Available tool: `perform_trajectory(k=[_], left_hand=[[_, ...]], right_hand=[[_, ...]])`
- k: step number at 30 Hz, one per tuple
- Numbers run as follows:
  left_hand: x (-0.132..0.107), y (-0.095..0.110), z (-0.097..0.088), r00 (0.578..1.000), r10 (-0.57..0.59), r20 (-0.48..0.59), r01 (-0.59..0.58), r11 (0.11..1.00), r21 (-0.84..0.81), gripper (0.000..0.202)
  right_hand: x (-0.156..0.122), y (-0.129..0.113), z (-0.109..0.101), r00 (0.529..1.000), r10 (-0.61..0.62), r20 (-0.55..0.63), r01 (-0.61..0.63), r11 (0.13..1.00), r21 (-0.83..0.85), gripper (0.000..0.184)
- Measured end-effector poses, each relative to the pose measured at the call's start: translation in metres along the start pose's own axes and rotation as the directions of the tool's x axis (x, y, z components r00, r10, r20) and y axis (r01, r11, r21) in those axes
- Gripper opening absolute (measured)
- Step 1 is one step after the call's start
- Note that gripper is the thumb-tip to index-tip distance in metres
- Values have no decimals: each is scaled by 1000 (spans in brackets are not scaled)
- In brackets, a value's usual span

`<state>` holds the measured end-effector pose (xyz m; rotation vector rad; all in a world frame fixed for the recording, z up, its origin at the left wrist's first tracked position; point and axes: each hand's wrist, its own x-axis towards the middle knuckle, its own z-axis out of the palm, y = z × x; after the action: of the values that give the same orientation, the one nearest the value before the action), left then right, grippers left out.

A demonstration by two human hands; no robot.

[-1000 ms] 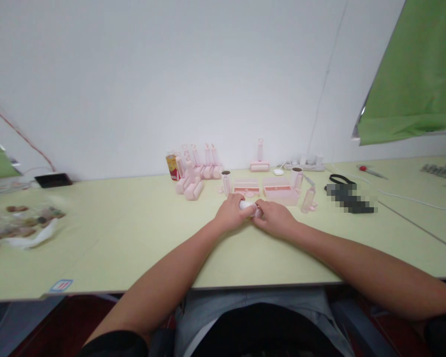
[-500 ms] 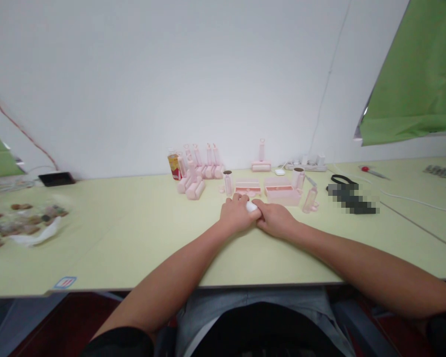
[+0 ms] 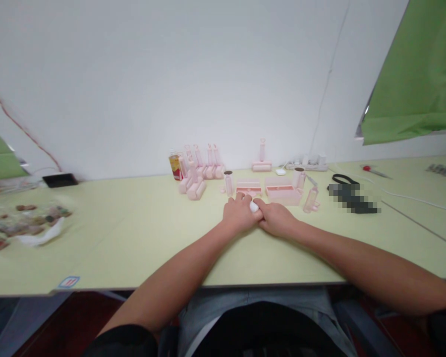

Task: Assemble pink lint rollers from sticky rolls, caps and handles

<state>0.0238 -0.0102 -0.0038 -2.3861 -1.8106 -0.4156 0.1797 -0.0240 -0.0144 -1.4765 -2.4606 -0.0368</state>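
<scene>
My left hand [image 3: 238, 214] and my right hand [image 3: 276, 218] are pressed together on the pale green table [image 3: 134, 238], both closed round a small white roller piece [image 3: 253, 206] that shows only between the fingers. Just beyond my hands lie open pink cases [image 3: 282, 192] and upright pink roller handles [image 3: 228, 182].
A cluster of assembled pink lint rollers [image 3: 198, 171] and a yellow can [image 3: 175, 166] stand near the wall. A power strip [image 3: 306, 163], a black strap [image 3: 342, 179] and white cables lie to the right. Plastic bags with small items [image 3: 22, 223] are at far left.
The white piece was lying sideways between my hands; now my hands have closed tighter together so only its end shows. The view shifted slightly.
</scene>
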Motion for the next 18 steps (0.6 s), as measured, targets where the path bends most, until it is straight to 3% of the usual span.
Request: perform_trajectory(k=[18], left_hand=[[0,8,1,999,30,-14,-30,999,33,50]], right_hand=[[3,-1,0,999,35,13,-35,999,-8,57]])
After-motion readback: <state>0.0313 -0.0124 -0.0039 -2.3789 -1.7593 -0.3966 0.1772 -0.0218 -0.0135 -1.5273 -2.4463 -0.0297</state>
